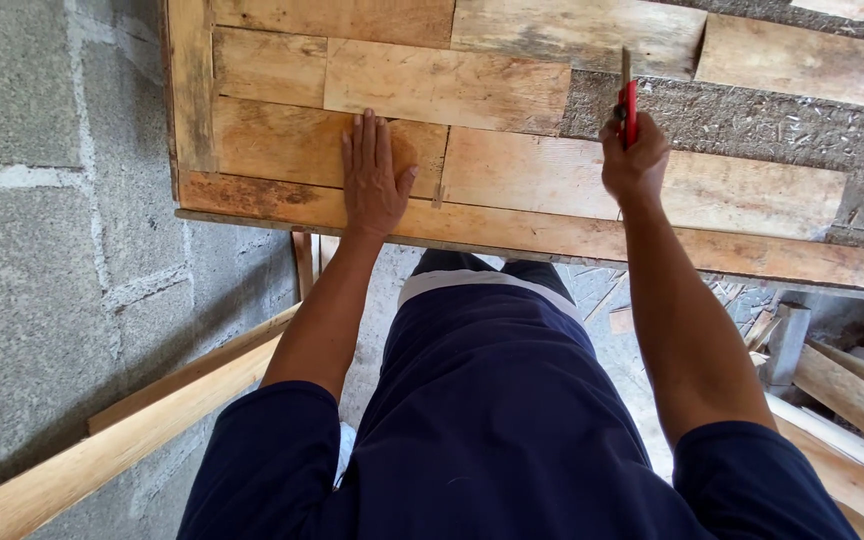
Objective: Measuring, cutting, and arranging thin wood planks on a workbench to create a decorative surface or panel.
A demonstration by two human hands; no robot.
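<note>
The left hand lay flat and spread, fingers together and pointing away from the person, palm pressed on a short pale wooden board that made up part of a patchwork panel of rough planks. The right hand was closed around a red-handled tool held upright, a thin pencil-like tip rising above the red part; whether it was a marker, a knife or a gauge was too small to tell. That tool stood to the right of the short board, over the edge where the planks gave way to a grey, fibrous, chip-strewn slab.

Judging by the pose, the step in hand looked like steadying the panel while marking or scoring a line on it: one hand served as a clamp, the other brought the tool to the wood. The next move seemed to call for firm pressure from the flat palm so nothing slid, and a steady tip set squarely on the plank's face.

Left of the short board rose a grey block wall. Below it, past the person's dark blue clothing, loose timber lengths leaned over a littered floor.
</note>
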